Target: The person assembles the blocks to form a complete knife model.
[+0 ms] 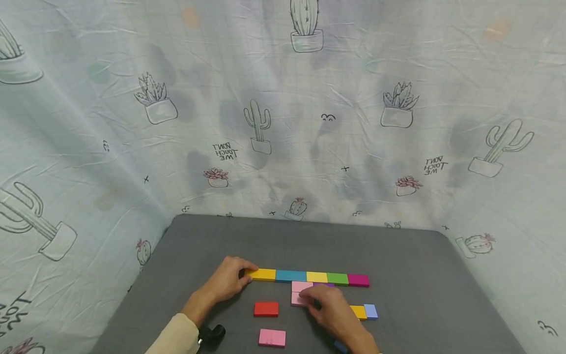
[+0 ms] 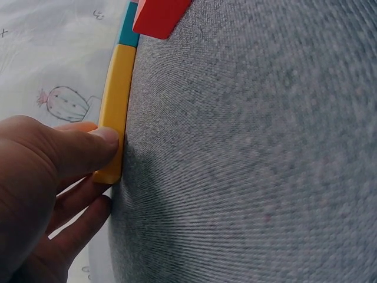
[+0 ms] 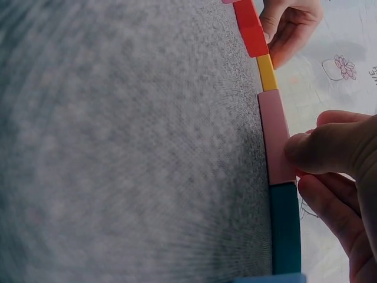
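A row of flat coloured blocks lies on the grey table. My left hand [image 1: 227,279] is at the row's left end and pinches the orange-yellow block [image 2: 118,88], thumb on its near side and fingers behind. This block meets a blue block [image 1: 290,276]. In front of the row, my right hand [image 1: 331,307] holds a pink block [image 3: 274,135] between thumb and fingers. Another pink block [image 1: 302,286] lies against its far side, beside a purple block [image 1: 325,284]. A dark teal block [image 3: 285,230] adjoins the held pink one in the right wrist view; from the head my hand hides it.
Yellow [image 1: 316,277], green [image 1: 338,279] and magenta [image 1: 358,280] blocks continue the row rightward. Nearer me lie a red block [image 1: 266,309] and a loose pink block [image 1: 271,338]. Right of my right hand is a light blue block [image 1: 371,311]. A patterned cloth [image 1: 283,162] hangs behind the table.
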Tool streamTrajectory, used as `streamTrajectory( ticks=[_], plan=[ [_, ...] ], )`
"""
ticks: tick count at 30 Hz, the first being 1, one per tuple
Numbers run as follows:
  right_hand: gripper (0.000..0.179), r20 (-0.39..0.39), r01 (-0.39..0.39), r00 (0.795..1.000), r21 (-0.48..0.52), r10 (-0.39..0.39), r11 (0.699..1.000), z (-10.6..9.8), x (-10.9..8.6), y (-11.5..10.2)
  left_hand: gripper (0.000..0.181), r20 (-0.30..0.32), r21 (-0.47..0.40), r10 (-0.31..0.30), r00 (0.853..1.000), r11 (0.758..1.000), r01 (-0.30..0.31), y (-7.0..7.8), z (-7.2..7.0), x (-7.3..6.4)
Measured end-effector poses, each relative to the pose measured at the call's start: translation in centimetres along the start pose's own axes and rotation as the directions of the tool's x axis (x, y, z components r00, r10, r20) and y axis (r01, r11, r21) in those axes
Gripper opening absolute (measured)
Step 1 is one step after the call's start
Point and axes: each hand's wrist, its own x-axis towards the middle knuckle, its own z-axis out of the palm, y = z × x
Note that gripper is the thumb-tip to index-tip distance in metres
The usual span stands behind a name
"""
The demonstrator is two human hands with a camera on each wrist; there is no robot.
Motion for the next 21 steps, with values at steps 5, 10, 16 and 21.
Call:
streamTrajectory(
  ticks=[5,10,16,21],
  plan=[
    [0.031,0.01,-0.018,1.0,0.01,0.018,1.0,-0.07,0.0,-0.02,0.027,0.005,-0.003,0.008,1.0,1.0,-0.008,-0.02,-0.04,0.11],
    [0.031,0.013,-0.035,0.999,0.018,0.035,0.999,-0.12,0.02,-0.07,0.027,0.003,-0.006,0.003,1.0,1.0,-0.003,0.01,-0.07,0.11],
    [0.031,0.008,-0.035,0.999,0.015,0.034,0.999,-0.11,0.02,-0.01,0.027,-0.006,-0.002,0.008,1.0,1.0,-0.008,0.04,0.01,0.14],
    [0.03,-0.024,-0.049,0.998,0.048,0.05,0.998,-0.23,-0.28,0.17,0.027,-0.001,-0.003,-0.008,1.0,1.0,0.008,0.06,0.08,0.16]
  ],
)
